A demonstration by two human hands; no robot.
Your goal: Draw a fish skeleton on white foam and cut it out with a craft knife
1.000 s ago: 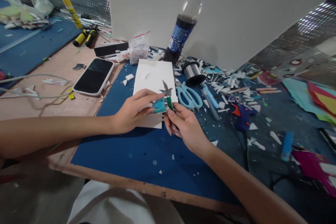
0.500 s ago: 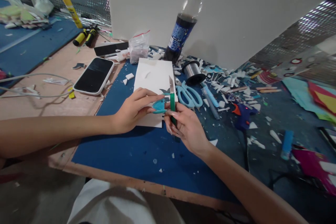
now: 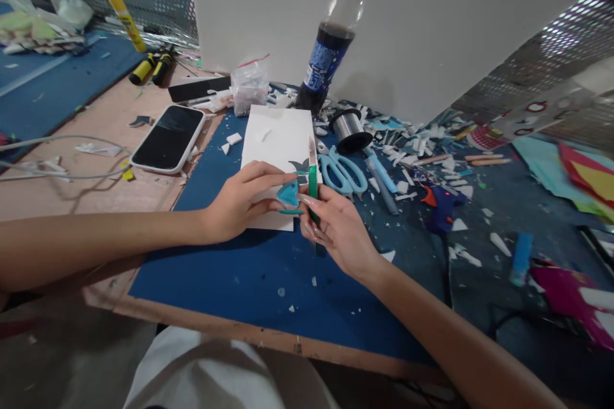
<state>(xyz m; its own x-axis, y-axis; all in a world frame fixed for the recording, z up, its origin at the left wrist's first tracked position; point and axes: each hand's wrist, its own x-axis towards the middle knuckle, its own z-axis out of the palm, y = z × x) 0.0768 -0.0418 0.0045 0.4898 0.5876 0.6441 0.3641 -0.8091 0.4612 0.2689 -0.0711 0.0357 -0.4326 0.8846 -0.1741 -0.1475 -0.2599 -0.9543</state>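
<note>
Over the front part of a white sheet (image 3: 275, 131), my left hand (image 3: 237, 201) pinches a small light-blue craft piece (image 3: 288, 194) between thumb and fingertips. Closed around the green handle of a craft knife (image 3: 313, 180) is my right hand (image 3: 343, 230). The blade points up and away from me, beside the blue piece, and my right thumb reaches over to the piece's edge. A dark grey curved shape (image 3: 299, 168) shows on the sheet just behind the fingers. My fingers cover part of the blue piece and the lower handle.
Light-blue scissors (image 3: 343, 171) and a wire spool (image 3: 351, 130) lie right of the sheet. Behind stands a cola bottle (image 3: 326, 57). White scraps litter the right, near a glue gun (image 3: 440, 206). A phone (image 3: 167, 139) lies left on the blue mat's (image 3: 215, 281) far side.
The blue piece has turned slightly in my left fingers, showing more of its face. My right thumb has moved up onto its edge. The whole view has shifted a little.
</note>
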